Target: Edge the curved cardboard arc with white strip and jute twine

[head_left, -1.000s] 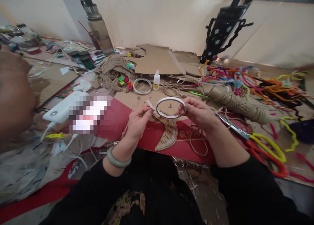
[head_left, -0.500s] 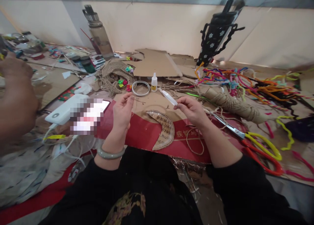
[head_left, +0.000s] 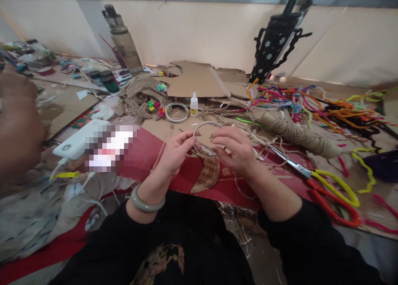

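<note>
My left hand (head_left: 178, 151) pinches the left side of a thin pale ring (head_left: 206, 123), which looks like a narrow roll of tape. On its right side, my right hand (head_left: 236, 150) has its fingers closed on the same ring. Below the ring, a crescent cut from cardboard (head_left: 207, 175) with printed characters lies on a red printed board (head_left: 183, 178). A second pale ring (head_left: 176, 112) rests farther back, beside a small white glue bottle (head_left: 194, 105). A loop of twine (head_left: 241, 185) lies near my right wrist.
Scissors (head_left: 300, 169) with yellow and red handles lie at right, by a twine roll (head_left: 289, 133) and colourful pipe cleaners (head_left: 298, 98). Two bottles stand behind, one grey (head_left: 126, 44), one black flowered (head_left: 272, 48). A white power bank (head_left: 79, 140) and another person's arm (head_left: 18, 123) are left.
The ring, seen edge-on in my right hand before, is now turned face-on between both hands. My left hand has moved right to grip it, and my right hand has shifted slightly left.
</note>
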A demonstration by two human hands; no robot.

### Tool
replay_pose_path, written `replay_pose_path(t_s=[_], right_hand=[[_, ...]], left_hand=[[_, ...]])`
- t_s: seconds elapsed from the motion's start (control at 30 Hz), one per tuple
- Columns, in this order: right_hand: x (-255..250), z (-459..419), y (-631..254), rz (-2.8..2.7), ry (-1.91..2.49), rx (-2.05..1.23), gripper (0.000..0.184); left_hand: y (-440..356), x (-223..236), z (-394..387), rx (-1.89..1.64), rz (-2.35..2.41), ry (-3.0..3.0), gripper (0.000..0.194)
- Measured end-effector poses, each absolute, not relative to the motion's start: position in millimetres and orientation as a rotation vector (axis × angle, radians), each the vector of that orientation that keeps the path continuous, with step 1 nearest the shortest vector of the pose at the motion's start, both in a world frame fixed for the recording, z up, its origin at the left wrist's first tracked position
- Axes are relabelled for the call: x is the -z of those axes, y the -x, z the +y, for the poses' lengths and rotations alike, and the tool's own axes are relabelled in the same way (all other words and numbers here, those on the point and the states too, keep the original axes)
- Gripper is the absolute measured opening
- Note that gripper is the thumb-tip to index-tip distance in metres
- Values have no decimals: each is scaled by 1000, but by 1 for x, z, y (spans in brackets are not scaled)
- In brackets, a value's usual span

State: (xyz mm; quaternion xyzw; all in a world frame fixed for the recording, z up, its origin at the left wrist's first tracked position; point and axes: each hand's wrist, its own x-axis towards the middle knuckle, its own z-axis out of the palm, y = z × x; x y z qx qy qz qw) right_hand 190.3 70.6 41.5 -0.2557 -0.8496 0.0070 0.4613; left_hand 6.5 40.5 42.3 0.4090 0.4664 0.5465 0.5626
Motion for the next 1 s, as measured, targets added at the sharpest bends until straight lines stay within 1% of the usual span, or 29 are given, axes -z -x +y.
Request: replay_pose_path(t_s=[0.13,0.23,0.3,0.4,0.47,0.53,0.63,0.73,0.8,0.9,1.0], right_hand=[[-44,75,-197,-1873,887,-246,24],[-40,77,-197,-1840,1013,-639,32],[-38,78,-196,-1814,1052,-883,33],[-39,79,-194,-1696,1058,-1089,31],[-41,81,-195,-1571,1043,-1177,29],[-44,83,-197,-1471,1010,-1235,31],[-47,84,-200,-1402,939,-1290,33],[-48,84,-202,-1384,871,-1346,34],[-49,84,-203,-1372,837,-1392,34],[-49,85,-205,-1346,800,-1450,33],[-47,87,-206,-1351,787,-1473,32]], left_hand=[[-9,-37,35,-1192,1066,-1126,26],[-13,-34,34,-1147,1068,-1287,26],[-14,-33,34,-1141,1075,-1335,28],[-8,-33,35,-1183,1135,-1330,32],[3,-33,36,-1264,1260,-1345,37],[17,-31,38,-1308,1434,-1455,38],[37,-24,45,-1148,1622,-1756,29],[47,-17,52,-997,1633,-2007,36],[48,-15,57,-847,1615,-2117,35],[44,-15,62,-757,1630,-2161,28],[40,-18,64,-778,1617,-2100,18]])
